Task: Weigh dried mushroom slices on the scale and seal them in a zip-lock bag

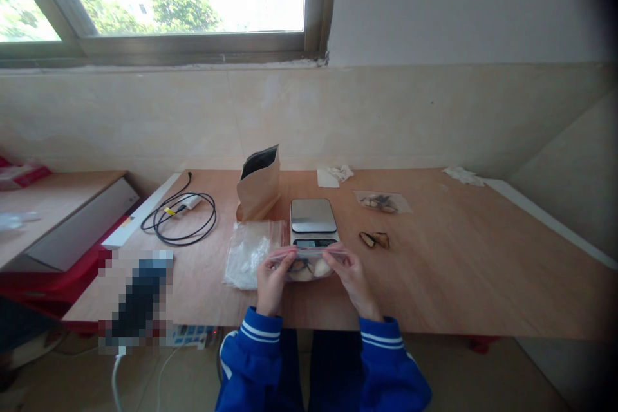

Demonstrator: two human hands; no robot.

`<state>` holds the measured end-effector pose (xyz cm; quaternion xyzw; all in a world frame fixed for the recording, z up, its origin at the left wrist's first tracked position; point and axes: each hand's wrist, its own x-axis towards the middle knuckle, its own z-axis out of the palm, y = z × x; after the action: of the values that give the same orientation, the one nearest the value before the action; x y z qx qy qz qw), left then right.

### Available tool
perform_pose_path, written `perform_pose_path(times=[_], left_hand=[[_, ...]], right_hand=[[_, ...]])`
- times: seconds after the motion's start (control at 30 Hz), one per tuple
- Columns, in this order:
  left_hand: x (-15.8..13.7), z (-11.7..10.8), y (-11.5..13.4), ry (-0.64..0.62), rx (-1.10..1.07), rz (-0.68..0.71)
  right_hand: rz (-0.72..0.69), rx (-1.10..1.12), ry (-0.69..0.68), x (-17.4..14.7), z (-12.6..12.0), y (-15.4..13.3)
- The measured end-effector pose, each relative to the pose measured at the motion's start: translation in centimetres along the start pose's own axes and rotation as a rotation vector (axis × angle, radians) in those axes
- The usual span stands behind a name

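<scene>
Between my two hands is a clear zip bag [311, 269] with pale and dark dried slices inside. My left hand [274, 273] pinches the left end of its reddish zip edge. At the other end, my right hand [348, 270] pinches the same edge with thumb and fingers. Just beyond the bag stands a kitchen scale [313, 217] with a steel top; its display is partly covered by the bag. A stack of clear zip bags [248, 254] lies beside my left hand. Two dark-edged dried slices [374, 240] rest on the table to the right of the scale.
An open kraft paper pouch [261, 183] stands behind the bag stack. Another filled zip bag [383, 201] lies at the back right. A coiled black cable [178, 225] and a pixelated dark object [140, 296] are on the left. Crumpled tissues [335, 175] lie near the wall.
</scene>
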<state>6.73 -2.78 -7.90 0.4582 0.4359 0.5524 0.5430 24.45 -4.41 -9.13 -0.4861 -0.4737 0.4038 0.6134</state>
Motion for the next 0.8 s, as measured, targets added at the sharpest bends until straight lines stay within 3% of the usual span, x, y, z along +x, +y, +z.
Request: perform_pose_path(times=[0.23, 0.5, 0.8], left_hand=[[-0.1, 0.0, 0.0, -0.029, 0.016, -0.014], [-0.2, -0.1, 0.1, -0.124, 0.016, -0.029], [-0.6, 1.0, 0.9, -0.071, 0.016, 0.023]], right_hand=[[0.016, 0.033, -0.003, 0.0, 0.0, 0.2], [-0.010, 0.017, -0.180, -0.1, -0.2, -0.4], [-0.035, -0.027, -0.114, 0.2, 0.2, 0.3]])
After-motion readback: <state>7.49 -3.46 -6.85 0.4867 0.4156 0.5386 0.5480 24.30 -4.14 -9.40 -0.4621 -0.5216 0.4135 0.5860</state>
